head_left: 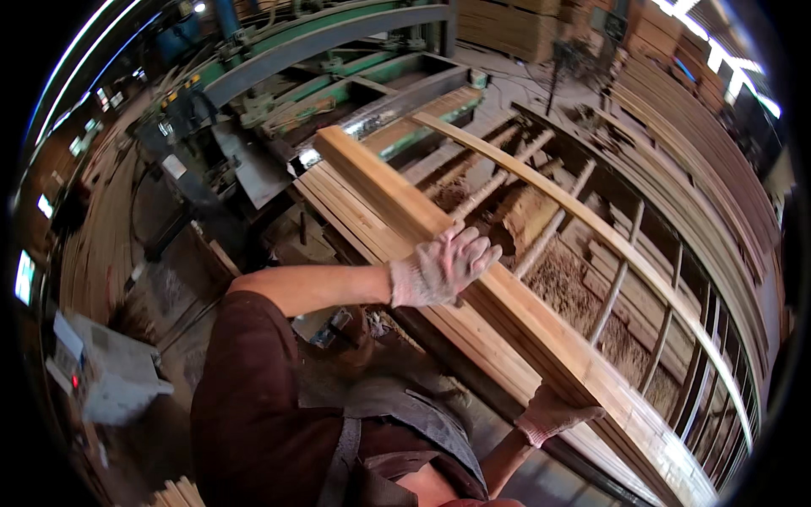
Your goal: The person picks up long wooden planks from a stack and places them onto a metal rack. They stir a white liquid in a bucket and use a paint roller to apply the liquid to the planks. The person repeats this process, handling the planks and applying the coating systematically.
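A long bundle of pale wooden boards (372, 173) runs diagonally from the upper middle to the lower right. My left hand (446, 264), in a whitish knit glove, reaches across the bundle with its fingers curled over the top edge. Farther down, my right hand (555, 416), gloved too, presses against the near side and underside of the same boards; some of its fingers are hidden. Below the bundle, on its near side, lies a flat layer of light wooden strips (351, 209). Beyond it, a single long plank (591, 221) rests across the rollers.
A metal roller frame (621, 279) stands on the right, with shavings and offcuts beneath. At the back is a green machine (338, 97). Long timber stacks (693, 186) line the far right. A grey control box (110, 372) with a red light stands at the left.
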`<state>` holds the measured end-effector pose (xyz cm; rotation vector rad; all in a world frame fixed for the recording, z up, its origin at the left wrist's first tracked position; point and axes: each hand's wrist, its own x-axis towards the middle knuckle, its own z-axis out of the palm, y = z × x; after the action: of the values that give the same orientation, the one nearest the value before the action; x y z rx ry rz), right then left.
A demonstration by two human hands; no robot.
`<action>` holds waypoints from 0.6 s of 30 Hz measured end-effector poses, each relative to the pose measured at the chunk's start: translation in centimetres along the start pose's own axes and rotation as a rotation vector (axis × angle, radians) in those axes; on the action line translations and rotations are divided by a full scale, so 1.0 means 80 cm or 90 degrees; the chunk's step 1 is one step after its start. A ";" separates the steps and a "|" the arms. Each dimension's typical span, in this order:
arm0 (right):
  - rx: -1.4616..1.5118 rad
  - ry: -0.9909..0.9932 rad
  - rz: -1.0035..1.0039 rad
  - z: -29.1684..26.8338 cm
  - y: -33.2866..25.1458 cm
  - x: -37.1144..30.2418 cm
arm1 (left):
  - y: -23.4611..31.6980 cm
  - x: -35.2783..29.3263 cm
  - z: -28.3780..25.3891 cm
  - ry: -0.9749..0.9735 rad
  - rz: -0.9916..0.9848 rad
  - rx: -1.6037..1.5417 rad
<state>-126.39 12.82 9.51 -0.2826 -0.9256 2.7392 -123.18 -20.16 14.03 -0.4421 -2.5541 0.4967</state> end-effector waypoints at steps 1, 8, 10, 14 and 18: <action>0.009 -0.025 0.019 0.016 0.013 0.011 | -0.017 0.009 0.020 0.015 -0.014 0.077; -0.084 -0.082 0.135 0.101 0.100 0.076 | -0.142 0.056 0.076 -0.165 -0.014 -0.030; -0.062 -0.081 0.152 0.125 0.134 0.087 | -0.174 0.061 0.101 -0.199 -0.019 -0.094; -0.031 -0.025 0.240 0.123 0.168 0.135 | -0.213 0.092 0.153 -0.302 -0.038 -0.273; -0.149 0.022 0.291 0.100 0.210 0.196 | -0.215 0.119 0.235 -0.258 -0.024 -0.285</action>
<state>-146.04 -0.26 3.75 -0.6548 -1.3156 3.0087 -144.56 -36.43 9.92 -0.4839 -3.0676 -0.0161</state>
